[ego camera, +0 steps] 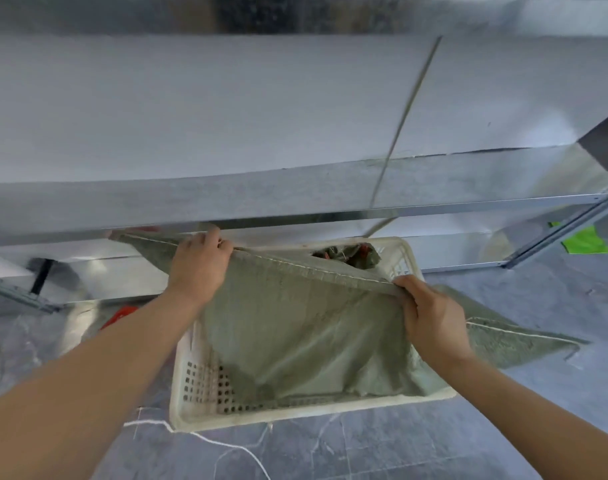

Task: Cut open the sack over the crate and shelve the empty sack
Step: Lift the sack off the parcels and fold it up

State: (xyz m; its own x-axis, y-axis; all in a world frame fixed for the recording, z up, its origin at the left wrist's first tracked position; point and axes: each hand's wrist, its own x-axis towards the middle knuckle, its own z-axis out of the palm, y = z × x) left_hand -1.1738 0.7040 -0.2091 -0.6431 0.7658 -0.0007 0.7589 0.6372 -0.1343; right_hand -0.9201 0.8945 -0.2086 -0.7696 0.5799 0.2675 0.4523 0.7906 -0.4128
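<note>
Hands first: the left hand [198,268] has its fingers curled over the stitched top edge of the sack [295,323]. The right hand [434,317] pinches that same edge further along, so both are gripping cloth. It's a grey-green woven sack, stretched between the two hands and hanging limp, with its lower end drooping down into the white crate [295,415] that sits on the floor [399,452]. The held edge is up just below the front lip of the metal shelf [295,192]. Its far left corner looks like it's touching the underside of that lip, though it's blurry there. At the back of the crate there's a dark green and red bundle [347,254], can't make out what it is. More green fabric [520,337] spreads over the floor to the right of the crate, past the right hand. Honestly can't tell if it's part of this sack or a second one. White string [209,441] trails over the grey marbled floor by the crate's near corner. A red thing [122,313] lies on the floor off to the left, a bright green scrap [586,242] sits by the shelf's right leg, and a thin grey strip [406,116] slants across in front of the shelving.
</note>
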